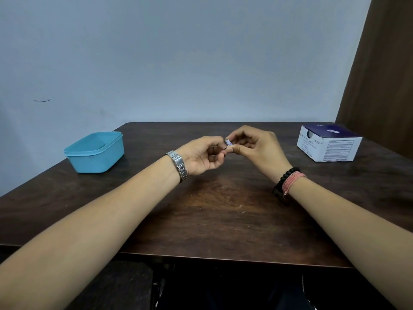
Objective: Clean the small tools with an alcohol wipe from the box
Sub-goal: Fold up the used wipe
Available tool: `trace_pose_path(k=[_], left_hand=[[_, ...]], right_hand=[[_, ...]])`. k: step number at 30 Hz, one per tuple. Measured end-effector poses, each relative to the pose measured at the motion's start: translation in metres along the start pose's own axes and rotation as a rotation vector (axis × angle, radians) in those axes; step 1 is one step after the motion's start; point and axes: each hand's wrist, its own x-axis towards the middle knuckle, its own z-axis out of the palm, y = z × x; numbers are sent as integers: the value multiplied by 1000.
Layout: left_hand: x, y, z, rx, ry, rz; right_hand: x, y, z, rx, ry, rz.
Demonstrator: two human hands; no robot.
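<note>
Small white printed wipe packet pinched between both hands above mid-table: left hand fingers curled, palm up; right hand thumb and forefinger gripping it. Forearms converge over dark wooden table. White-and-navy cardboard wipe box far right, light-blue plastic tub left.
</note>
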Motion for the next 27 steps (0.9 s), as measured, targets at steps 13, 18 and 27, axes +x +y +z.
trace_pose_path(k=[13, 18, 27], left_hand=[[-5, 2, 0, 39, -79, 176], [-4, 0, 7, 161, -102, 413], [-16, 6, 36, 493, 62, 757]], right_hand=[[5, 3, -6, 128, 22, 149], [11, 3, -14, 306, 131, 255], [8, -28, -43, 354, 94, 239]])
